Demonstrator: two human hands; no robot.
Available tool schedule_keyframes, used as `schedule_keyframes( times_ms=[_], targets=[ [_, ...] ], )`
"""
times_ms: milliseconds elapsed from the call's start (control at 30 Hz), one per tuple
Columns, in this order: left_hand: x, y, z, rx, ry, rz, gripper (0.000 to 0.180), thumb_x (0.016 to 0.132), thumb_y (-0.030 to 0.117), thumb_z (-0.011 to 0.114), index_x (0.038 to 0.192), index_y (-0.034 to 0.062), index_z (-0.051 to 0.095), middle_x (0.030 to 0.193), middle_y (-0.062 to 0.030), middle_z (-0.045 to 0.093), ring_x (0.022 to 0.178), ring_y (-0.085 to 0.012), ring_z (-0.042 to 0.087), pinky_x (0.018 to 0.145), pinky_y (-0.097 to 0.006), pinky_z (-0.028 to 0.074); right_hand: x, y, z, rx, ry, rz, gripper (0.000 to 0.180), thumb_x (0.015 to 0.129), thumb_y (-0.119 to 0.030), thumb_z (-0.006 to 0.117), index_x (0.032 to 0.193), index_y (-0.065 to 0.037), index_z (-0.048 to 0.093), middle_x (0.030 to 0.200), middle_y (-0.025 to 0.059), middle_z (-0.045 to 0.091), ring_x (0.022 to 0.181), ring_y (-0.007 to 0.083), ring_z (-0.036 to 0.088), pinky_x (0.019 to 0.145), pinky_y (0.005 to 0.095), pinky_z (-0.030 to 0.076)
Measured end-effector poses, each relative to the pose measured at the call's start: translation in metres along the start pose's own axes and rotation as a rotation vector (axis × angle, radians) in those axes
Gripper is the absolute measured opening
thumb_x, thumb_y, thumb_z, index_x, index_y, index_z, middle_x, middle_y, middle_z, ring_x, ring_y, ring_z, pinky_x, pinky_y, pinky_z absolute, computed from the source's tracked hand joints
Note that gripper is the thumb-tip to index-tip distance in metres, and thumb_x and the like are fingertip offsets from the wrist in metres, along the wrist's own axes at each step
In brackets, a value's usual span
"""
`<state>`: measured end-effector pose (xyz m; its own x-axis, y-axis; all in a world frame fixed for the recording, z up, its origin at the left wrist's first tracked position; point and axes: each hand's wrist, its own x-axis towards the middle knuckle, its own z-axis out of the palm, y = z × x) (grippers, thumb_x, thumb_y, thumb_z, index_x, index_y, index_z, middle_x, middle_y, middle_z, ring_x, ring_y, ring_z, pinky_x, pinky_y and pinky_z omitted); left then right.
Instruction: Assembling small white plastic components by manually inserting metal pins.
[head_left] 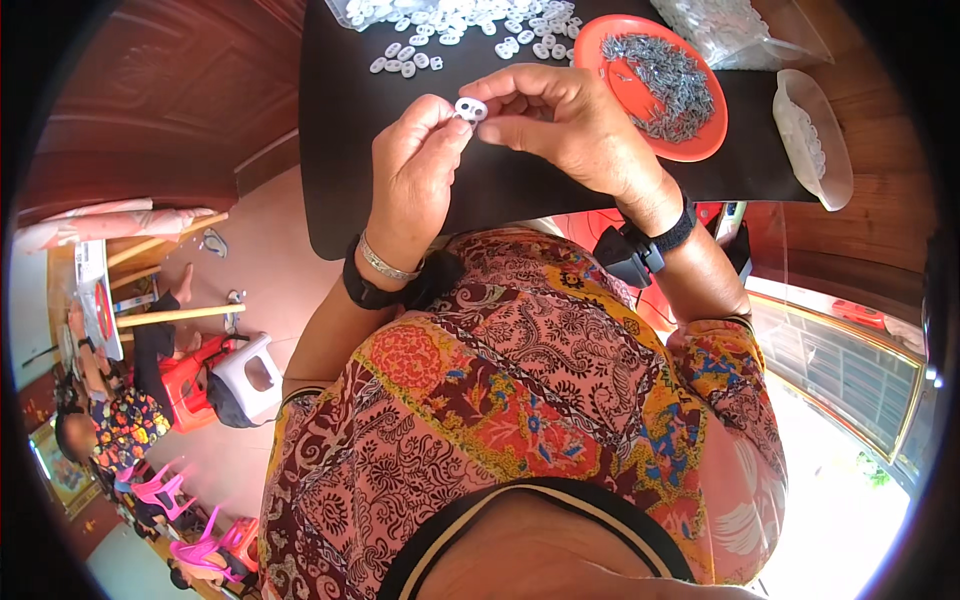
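A small white oval plastic piece with two dark holes (pixel 471 108) is held up over the near part of the black table. My left hand (pixel 415 165) pinches it between thumb and forefinger from the left. From the right, the forefinger of my right hand (pixel 570 125) meets its upper edge and the thumb sits by its lower right side. Whether a smaller part lies between those right fingers is hidden. Beyond my hands are several loose white pieces of the same kind (pixel 407 62). An orange-red plate (pixel 612 88) of small grey metal parts (pixel 668 85) stands beside my right hand.
A big pile of white pieces (pixel 480 20) covers the far side of the black table (pixel 345 130). A clear plastic bag (pixel 715 30) lies at far right, and a translucent scoop-like container (pixel 832 165) overhangs the right edge. Other people sit at left near stools (pixel 255 375).
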<state>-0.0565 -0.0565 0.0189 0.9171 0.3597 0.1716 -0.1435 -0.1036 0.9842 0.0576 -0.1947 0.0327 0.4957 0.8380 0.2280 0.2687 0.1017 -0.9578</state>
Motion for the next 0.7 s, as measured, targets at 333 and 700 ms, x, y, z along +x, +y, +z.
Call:
schedule_keyframes(
  times_ms=[333, 700],
  targets=[
    [-0.004, 0.013, 0.0, -0.041, -0.065, -0.083, 0.02, 0.092, 0.014, 0.051, 0.076, 0.0016, 0.051, 0.064, 0.0009, 0.048, 0.057, -0.0046, 0.041, 0.051, -0.02, 0.034, -0.013, 0.001, 0.012, -0.046, 0.088, -0.045, 0.033, 0.079, -0.002, 0.071, 0.111, -0.003, 0.062, 0.088, 0.0005, 0.062, 0.08, 0.0073, 0.058, 0.072, 0.022, 0.049],
    [-0.005, 0.013, -0.002, 0.024, -0.157, -0.061, 0.023, 0.094, 0.018, 0.049, 0.077, 0.0021, 0.049, 0.064, 0.0001, 0.047, 0.058, -0.0055, 0.041, 0.054, -0.021, 0.034, -0.02, -0.001, 0.014, -0.055, 0.129, -0.093, 0.029, 0.079, -0.003, 0.072, 0.106, -0.003, 0.064, 0.087, -0.0001, 0.063, 0.075, 0.0058, 0.058, 0.066, 0.0206, 0.048]
  ],
)
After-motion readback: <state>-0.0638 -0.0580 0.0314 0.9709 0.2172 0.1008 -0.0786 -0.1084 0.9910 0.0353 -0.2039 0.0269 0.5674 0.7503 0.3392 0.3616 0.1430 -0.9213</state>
